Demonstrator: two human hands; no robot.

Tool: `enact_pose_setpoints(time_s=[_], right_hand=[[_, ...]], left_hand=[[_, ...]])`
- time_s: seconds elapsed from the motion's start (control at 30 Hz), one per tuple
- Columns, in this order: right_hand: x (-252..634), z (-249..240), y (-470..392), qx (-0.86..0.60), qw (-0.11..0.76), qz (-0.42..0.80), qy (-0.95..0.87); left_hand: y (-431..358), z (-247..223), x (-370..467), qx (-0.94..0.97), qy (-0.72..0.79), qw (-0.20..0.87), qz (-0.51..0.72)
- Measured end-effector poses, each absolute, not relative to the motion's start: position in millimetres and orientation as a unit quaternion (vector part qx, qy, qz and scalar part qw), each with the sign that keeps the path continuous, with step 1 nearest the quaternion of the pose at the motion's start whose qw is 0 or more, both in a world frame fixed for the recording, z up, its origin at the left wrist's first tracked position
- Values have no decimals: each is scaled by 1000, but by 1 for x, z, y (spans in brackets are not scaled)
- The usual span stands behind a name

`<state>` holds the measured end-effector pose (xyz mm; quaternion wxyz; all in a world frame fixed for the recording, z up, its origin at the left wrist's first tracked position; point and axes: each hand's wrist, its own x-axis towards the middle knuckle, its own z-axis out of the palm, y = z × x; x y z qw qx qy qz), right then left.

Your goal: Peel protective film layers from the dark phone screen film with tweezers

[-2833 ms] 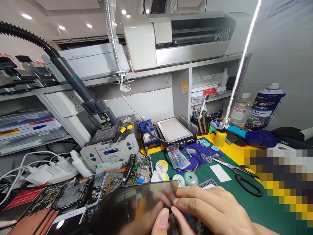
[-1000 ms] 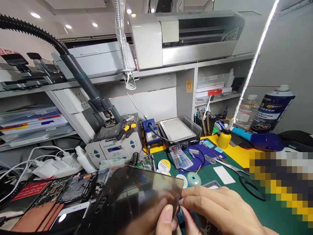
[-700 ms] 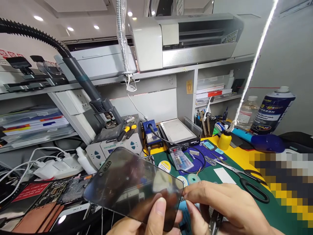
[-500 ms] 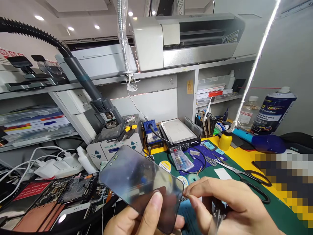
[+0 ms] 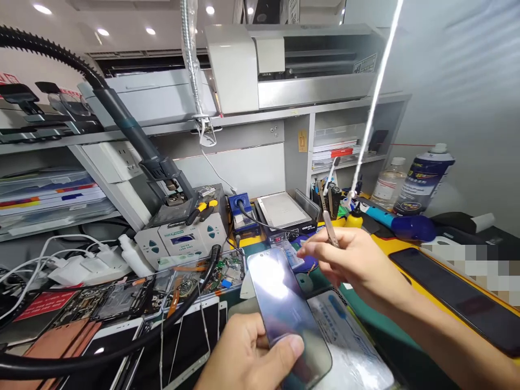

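My left hand (image 5: 260,352) grips a dark, glossy phone glass panel (image 5: 284,309) by its lower left edge, thumb across its face. The panel is tilted and a bright glare covers its upper part. My right hand (image 5: 345,254) is raised beyond the panel's upper right side, apart from it, with its fingers closed. It holds metal tweezers (image 5: 330,230), whose back end points up; their tips are hidden by the hand. Below the panel lies a shiny silver sheet with blue print (image 5: 345,341).
A hot-air station (image 5: 190,235) and a screen heating plate (image 5: 284,211) stand behind. Phone parts (image 5: 125,303) and a black hose (image 5: 142,346) lie at left. A dark phone (image 5: 455,292), a yellow bottle (image 5: 354,219) and a spray can (image 5: 422,181) are at right.
The right hand has left the panel's edge and moved up and away. The left hand has turned the panel more upright, and the view has shifted to the right.
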<state>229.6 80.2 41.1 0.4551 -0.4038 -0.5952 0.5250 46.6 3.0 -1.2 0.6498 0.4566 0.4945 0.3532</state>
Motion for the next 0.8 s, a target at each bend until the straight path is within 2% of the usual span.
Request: enact_pose_setpoints(time_s=[0.17,0.43,0.6,0.8], right_hand=[[235,43,89,-391,487,534,-571],[242,45,87,-342,492,554,-579],[245,48,84,-314,459,574,-600],[250,47,86,-267,395,621,-622]], left_hand=[[5,7,70,537,556,596,216],[-1,26,93,568,586,566,118],[2,26,92,597,662,452,24],[2,38,86,694,675,246,-48]])
